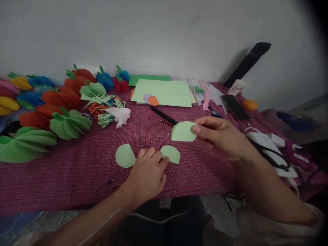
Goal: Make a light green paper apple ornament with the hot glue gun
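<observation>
My right hand (217,135) pinches a folded light green paper circle (183,132) between thumb and fingers, holding it above the table with its straight fold downward. Low over the cloth, my left hand (151,169) has its fingers curled. Its thumb and forefinger close on the left end of a second folded light green paper circle (172,154). Just left of that hand lies a small stack of light green paper circles (124,156), the top one partly folded. A black pen (164,115) lies behind the piece in my right hand.
Colourful paper pumpkins (70,124) crowd the left side, beside a heap of paper scraps (102,109). Light green sheets (164,91) lie at the back. On the right are a phone (235,107), a paper cup (237,87), an orange fruit (249,105) and a white cable.
</observation>
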`<state>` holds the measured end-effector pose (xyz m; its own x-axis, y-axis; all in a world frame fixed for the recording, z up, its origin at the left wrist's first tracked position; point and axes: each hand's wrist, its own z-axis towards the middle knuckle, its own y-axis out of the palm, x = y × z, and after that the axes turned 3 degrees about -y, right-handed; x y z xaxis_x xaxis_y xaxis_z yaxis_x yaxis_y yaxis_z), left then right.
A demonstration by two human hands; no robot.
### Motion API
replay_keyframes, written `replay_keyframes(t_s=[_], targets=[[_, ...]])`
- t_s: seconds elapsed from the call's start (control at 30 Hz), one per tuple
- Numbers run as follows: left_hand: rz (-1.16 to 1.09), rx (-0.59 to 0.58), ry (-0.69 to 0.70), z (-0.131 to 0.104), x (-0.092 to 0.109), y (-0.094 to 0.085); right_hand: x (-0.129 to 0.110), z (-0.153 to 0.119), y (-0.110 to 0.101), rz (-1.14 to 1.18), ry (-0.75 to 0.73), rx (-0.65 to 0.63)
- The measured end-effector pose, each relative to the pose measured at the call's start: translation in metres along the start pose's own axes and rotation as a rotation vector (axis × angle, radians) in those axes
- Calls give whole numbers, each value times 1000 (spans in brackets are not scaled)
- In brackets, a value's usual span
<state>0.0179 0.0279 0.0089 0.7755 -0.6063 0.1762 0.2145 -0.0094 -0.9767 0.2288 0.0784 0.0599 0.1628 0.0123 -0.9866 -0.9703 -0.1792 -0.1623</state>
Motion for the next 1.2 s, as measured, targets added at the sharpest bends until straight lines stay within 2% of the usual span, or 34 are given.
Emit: replay_keyframes(t_s=[0.1, 0.2, 0.27, 0.4, 0.67, 1.2], targets=[[-43, 113, -21, -8, -10, -5, 6, -2, -3, 17, 137, -93], [-15, 270, -113, -13, -25, -10, 21, -2, 0, -14, 255, -229], [-3, 294, -110, -14, -33, -11, 29, -1, 3, -56, 276, -286], [-16, 247, -37, -13, -40, -5, 35, 1, 10, -182, 261, -307], [-23, 181, 46, -13, -38, 2, 32, 2, 21, -341, 230, -296], [-3, 121, 33, -9, -37, 7, 35, 3, 25, -368, 279, -291]])
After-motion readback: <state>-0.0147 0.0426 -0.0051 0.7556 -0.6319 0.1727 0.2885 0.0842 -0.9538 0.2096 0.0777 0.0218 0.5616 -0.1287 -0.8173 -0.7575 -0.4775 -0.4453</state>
